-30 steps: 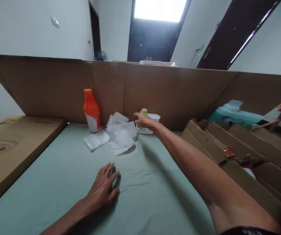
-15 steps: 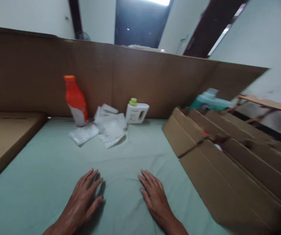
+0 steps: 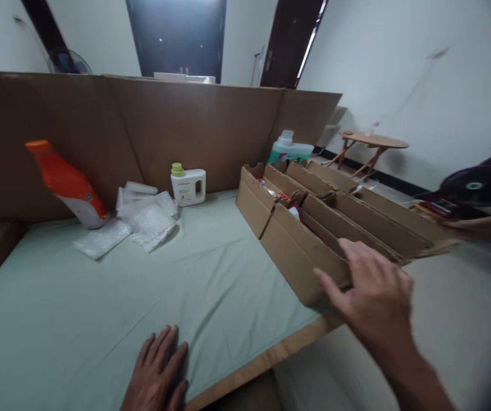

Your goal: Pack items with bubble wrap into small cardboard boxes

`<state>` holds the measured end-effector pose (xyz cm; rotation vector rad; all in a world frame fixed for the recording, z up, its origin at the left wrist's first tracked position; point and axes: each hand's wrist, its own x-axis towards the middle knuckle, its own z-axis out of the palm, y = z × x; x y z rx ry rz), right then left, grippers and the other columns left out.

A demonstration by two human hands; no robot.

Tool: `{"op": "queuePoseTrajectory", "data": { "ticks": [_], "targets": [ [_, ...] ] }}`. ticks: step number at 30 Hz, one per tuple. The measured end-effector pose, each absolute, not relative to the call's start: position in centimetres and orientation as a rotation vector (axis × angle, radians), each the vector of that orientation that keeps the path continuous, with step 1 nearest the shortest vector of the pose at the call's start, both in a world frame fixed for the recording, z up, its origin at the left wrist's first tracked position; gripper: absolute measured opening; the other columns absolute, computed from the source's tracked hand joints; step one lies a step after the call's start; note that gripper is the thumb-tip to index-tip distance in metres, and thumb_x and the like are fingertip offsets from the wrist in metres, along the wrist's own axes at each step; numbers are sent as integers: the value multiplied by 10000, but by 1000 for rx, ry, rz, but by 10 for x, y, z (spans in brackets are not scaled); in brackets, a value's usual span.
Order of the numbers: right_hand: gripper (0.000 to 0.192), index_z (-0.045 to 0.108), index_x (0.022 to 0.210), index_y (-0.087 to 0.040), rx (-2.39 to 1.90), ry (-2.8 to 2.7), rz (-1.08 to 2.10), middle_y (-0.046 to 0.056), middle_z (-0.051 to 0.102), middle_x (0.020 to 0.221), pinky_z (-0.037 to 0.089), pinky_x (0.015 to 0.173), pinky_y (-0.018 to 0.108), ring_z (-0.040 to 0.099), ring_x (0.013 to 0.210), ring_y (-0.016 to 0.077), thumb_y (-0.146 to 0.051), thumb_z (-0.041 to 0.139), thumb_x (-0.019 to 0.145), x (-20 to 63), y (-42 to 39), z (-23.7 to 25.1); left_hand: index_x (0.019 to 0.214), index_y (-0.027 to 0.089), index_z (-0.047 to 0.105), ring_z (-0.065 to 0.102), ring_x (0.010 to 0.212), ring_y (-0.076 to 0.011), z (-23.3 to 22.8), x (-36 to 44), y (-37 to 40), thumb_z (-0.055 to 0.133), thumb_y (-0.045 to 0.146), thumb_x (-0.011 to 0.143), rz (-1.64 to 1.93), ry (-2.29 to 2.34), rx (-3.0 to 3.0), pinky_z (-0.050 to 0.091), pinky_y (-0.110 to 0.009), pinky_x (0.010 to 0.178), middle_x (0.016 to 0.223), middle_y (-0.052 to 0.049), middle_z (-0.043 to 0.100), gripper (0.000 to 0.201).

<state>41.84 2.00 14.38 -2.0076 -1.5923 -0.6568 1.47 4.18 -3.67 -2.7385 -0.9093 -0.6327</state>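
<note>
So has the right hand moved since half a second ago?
Yes. The right hand has left the green cloth where it lay flat beside the left hand and gone rightward to the near cardboard box.

No legible text anywhere. Small white plastic jug with green cap (image 3: 188,185) carries dark print on front label, too small to read. Orange plastic bottle with white label (image 3: 68,185): label blurred, unreadable.
</note>
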Motion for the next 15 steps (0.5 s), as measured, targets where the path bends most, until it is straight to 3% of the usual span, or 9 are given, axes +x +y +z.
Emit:
{"op": "queuePoseTrajectory", "data": {
  "ticks": [2, 4, 6, 10, 13, 15],
  "targets": [
    [307, 733, 1065, -290, -2113, -1637, -546, 185, 745, 994, 486, 872, 622, 681, 1004, 435, -428, 536, 876, 444, 26, 152, 1331, 222, 621, 554, 1318, -323, -32, 26, 29, 628, 279, 850, -647, -938, -2799, 522, -480, 1016, 1434, -153, 586, 484],
    [215, 722, 800, -358, -2029, -1759, -417, 133, 739, 786, 505, 759, 586, 700, 802, 397, -402, 524, 871, 455, 29, 152, 1332, 244, 618, 549, 1331, -315, -28, 32, 22, 621, 258, 866, -710, -1015, -2852, 513, -489, 1053, 1443, -130, 583, 467],
    [213, 697, 722, -384, -1829, -1853, -367, 85, 740, 737, 509, 763, 579, 703, 762, 375, -378, 540, 865, 452, 26, 149, 1357, 266, 596, 575, 1310, -299, -25, 33, 18, 614, 268, 893, -809, -1131, -2902, 527, -473, 1054, 1432, -122, 595, 464],
    [121, 729, 833, -377, -1495, -1997, -275, 30, 770, 787, 540, 840, 549, 726, 778, 316, -337, 616, 849, 423, 3, 149, 1444, 275, 507, 607, 1278, -271, -16, 29, 16, 559, 295, 945, -1105, -1510, -2879, 585, -390, 984, 1439, -134, 579, 503],
    [260, 745, 983, -409, -1336, -2192, -122, 0, 792, 862, 520, 939, 539, 740, 902, 294, -232, 605, 852, 393, -12, 150, 1547, 279, 345, 551, 1334, -324, -8, 28, 16, 552, 335, 942, -1281, -1786, -2733, 558, -480, 1025, 1482, -143, 528, 642],
    [409, 707, 1138, -453, -1243, -2272, -68, -19, 794, 948, 488, 1010, 541, 723, 1023, 290, -184, 602, 848, 375, -16, 147, 1581, 291, 270, 545, 1327, -374, -2, 27, 17, 575, 373, 916, -1295, -1889, -2758, 551, -536, 1021, 1426, -137, 578, 736]
  ]
}}
